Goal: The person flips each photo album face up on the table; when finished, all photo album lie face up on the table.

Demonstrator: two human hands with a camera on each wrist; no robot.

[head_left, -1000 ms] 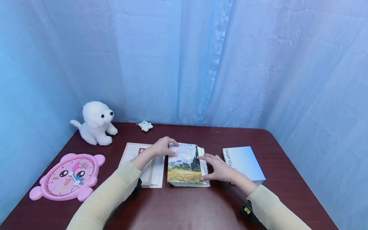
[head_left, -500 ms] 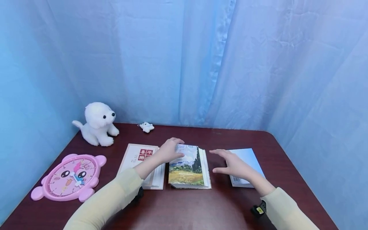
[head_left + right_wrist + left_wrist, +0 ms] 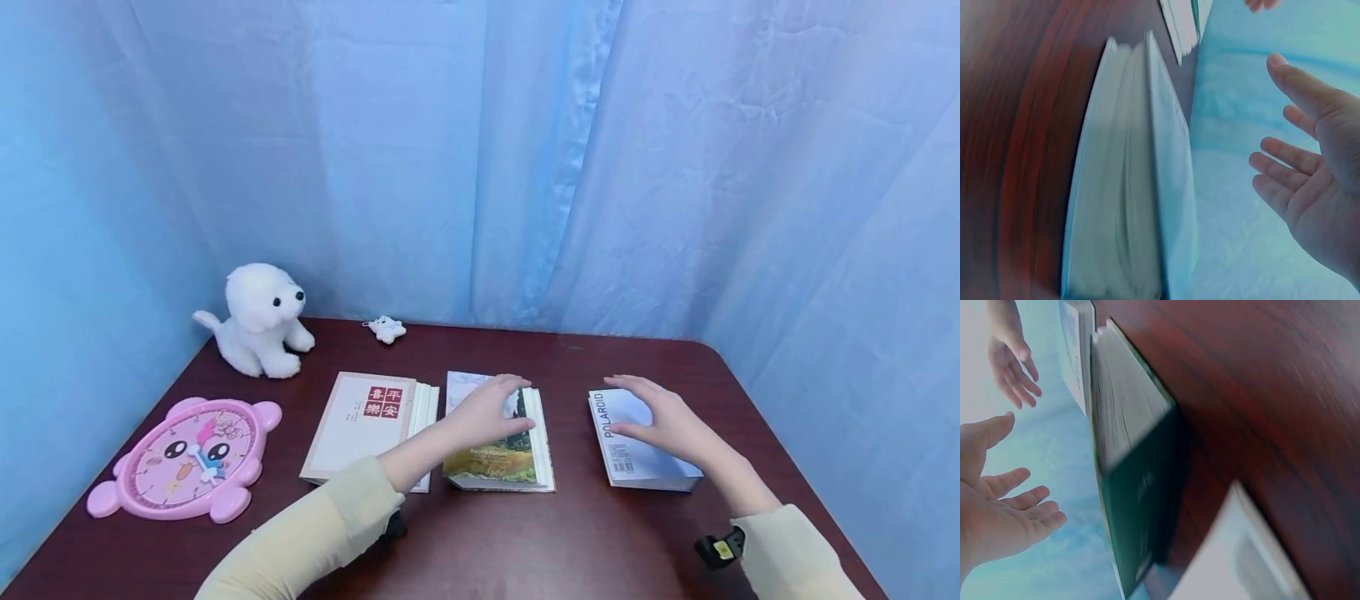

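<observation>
A photo album (image 3: 491, 465) with a painted landscape cover lies mid-table in the head view. My left hand (image 3: 483, 417) hovers above it with fingers spread, covering part of the picture. In the left wrist view, a gap separates that hand (image 3: 1007, 500) from the album's green spine (image 3: 1141, 494). To the right lies a pale blue album (image 3: 648, 468) marked POLAROID. Over it hangs my right hand (image 3: 671, 421), thumb and fingers apart, holding nothing. The right wrist view shows this hand (image 3: 1322, 169) clear of the album's cover (image 3: 1172, 169).
A white album (image 3: 352, 429) with red character squares lies on the left. Farther left are a pink clock (image 3: 161, 467) and a white plush dog (image 3: 262, 325). A small white star-shaped toy (image 3: 387, 330) rests near the back edge of the dark red table (image 3: 517, 550).
My right hand has left the landscape album's right edge and moved right, over the POLAROID album. My left hand has shifted right across the landscape album, uncovering the white album's red squares.
</observation>
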